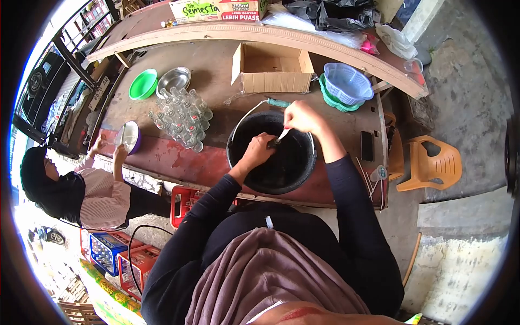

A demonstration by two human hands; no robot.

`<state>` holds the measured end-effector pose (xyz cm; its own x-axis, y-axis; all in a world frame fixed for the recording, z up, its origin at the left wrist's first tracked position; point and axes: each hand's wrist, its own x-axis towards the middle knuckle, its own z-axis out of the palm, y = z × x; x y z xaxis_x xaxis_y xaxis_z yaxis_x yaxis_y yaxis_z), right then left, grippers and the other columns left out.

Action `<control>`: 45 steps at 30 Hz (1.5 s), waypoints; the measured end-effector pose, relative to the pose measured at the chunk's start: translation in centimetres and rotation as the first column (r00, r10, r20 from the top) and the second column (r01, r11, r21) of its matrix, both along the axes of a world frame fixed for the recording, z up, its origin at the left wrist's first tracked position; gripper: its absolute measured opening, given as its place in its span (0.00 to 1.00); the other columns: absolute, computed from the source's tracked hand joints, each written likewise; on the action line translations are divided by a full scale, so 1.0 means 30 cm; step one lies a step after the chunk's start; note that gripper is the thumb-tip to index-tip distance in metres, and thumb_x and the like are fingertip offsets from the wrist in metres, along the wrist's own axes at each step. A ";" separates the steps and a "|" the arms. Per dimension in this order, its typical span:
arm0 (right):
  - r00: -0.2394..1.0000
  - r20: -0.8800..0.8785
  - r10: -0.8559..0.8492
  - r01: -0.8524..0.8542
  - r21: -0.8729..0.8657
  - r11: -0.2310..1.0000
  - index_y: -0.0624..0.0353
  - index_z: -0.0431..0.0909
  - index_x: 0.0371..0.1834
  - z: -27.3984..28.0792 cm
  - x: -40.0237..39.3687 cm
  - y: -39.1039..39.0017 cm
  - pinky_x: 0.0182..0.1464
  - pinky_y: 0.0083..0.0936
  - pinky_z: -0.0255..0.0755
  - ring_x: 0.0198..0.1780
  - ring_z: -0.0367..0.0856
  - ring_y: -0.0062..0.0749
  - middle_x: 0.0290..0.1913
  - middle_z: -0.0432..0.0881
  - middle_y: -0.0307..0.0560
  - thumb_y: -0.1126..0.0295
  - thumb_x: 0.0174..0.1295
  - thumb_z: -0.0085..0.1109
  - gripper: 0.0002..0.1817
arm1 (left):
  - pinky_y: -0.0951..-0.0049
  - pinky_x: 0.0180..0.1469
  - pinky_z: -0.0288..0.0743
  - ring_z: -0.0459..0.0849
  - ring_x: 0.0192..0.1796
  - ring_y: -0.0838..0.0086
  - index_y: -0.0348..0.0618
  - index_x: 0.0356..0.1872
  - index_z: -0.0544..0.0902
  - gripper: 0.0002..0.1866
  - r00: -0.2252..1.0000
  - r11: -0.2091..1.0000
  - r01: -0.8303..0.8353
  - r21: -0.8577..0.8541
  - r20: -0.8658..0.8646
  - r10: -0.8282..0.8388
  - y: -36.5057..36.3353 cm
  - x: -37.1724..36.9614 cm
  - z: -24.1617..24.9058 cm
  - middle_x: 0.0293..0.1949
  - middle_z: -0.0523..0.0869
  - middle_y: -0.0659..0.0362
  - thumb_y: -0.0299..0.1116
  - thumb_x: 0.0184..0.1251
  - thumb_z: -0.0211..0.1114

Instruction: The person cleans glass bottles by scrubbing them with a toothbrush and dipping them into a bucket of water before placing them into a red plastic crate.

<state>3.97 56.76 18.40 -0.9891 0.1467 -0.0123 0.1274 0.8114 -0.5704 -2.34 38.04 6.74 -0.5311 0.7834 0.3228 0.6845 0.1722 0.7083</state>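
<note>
A black bucket (290,176) with a wire handle and a teal grip (278,102) stands on the table right in front of me. Over its opening, my left hand (257,151) is closed around something small and dark, mostly hidden by the fingers; I cannot tell what it is. My right hand (303,117), above the bucket's far rim, pinches a narrow pale strip (284,133). The strip's lower end meets the dark thing at my left fingertips. Left of the bucket, many clear glass bottles (181,120) stand grouped together.
Behind the bucket sits an open cardboard box (277,82). Blue and green plastic baskets (348,84) are stacked at right, with a phone (367,146) nearer. A green basin (143,84) and metal bowl (174,80) lie far left. A person (103,197) at left handles a purple-rimmed bowl (131,138).
</note>
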 end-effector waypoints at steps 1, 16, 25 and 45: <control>0.992 0.051 0.112 -0.114 0.025 0.993 0.60 0.87 0.23 -0.050 -0.013 -0.034 0.39 0.33 0.78 0.31 0.87 0.37 0.27 0.87 0.52 0.75 0.45 0.70 0.02 | 0.62 0.45 0.79 0.86 0.40 0.58 0.38 0.42 0.84 0.21 0.995 0.997 0.051 -0.057 0.084 -0.046 -0.001 -0.020 -0.021 0.34 0.83 0.53 0.29 0.42 0.80; 0.989 -0.051 0.141 -0.140 0.019 0.990 0.60 0.85 0.23 -0.106 0.000 -0.082 0.41 0.33 0.79 0.32 0.87 0.41 0.26 0.86 0.51 0.75 0.46 0.68 0.01 | 0.59 0.48 0.77 0.83 0.45 0.55 0.43 0.37 0.84 0.21 1.000 0.975 0.000 -0.222 -0.007 -0.001 -0.025 -0.040 -0.004 0.39 0.86 0.56 0.37 0.40 0.81; 0.994 -0.069 0.090 -0.099 -0.129 0.987 0.65 0.82 0.23 -0.087 0.012 -0.079 0.35 0.33 0.78 0.31 0.88 0.39 0.27 0.86 0.55 0.77 0.49 0.68 0.04 | 0.65 0.43 0.79 0.87 0.38 0.59 0.40 0.42 0.86 0.20 0.969 0.959 0.221 -0.178 0.152 -0.195 -0.005 -0.082 -0.034 0.34 0.87 0.52 0.30 0.44 0.77; 0.989 0.008 -0.151 0.140 0.323 0.936 0.52 0.88 0.36 0.075 0.279 -0.168 0.44 0.41 0.79 0.39 0.87 0.48 0.35 0.87 0.53 0.72 0.55 0.58 0.10 | 0.56 0.47 0.76 0.83 0.43 0.52 0.44 0.41 0.79 0.16 0.975 0.985 0.057 -0.163 -0.201 -0.090 -0.027 -0.044 0.106 0.38 0.83 0.53 0.32 0.52 0.73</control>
<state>12.35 51.74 20.64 -0.9566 0.2901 0.0282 0.2713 0.9217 -0.2771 -3.66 37.21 9.93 -0.4046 0.8669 0.2912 0.8282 0.2123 0.5187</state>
